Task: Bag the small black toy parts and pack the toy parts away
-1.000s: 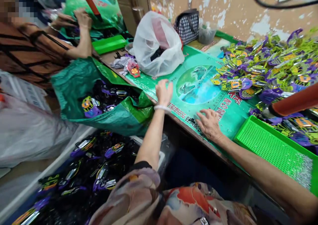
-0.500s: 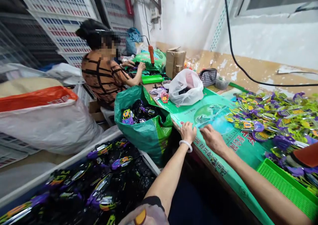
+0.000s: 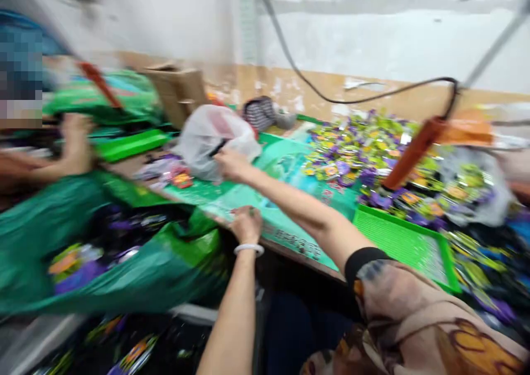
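My left hand (image 3: 247,224), with a white bangle at its wrist, is at the front edge of the table. Its fingers are curled in; a tiny dark green spot shows among them, too blurred to name. Stretched forward over the table, my right hand (image 3: 234,165) is at the mouth of a white plastic bag (image 3: 201,132). Its fingertips are smeared by motion beside something dark in the bag's opening, and I cannot tell whether they grip it. Green printed sheeting (image 3: 285,212) covers the tabletop. A small red and yellow piece (image 3: 181,177) lies left of the bag.
Purple and yellow-green plastic parts (image 3: 351,137) are heaped at right, behind a green tray (image 3: 397,242). An orange electric screwdriver (image 3: 416,153) hangs above them. A green sack (image 3: 165,278) of parts stands at left, near a co-worker's hand (image 3: 78,143). A cardboard box (image 3: 176,90) stands behind.
The view has swung right and closer to the table. My right hand has moved forward from the table's front to the white bag. My left hand stays near the table edge.
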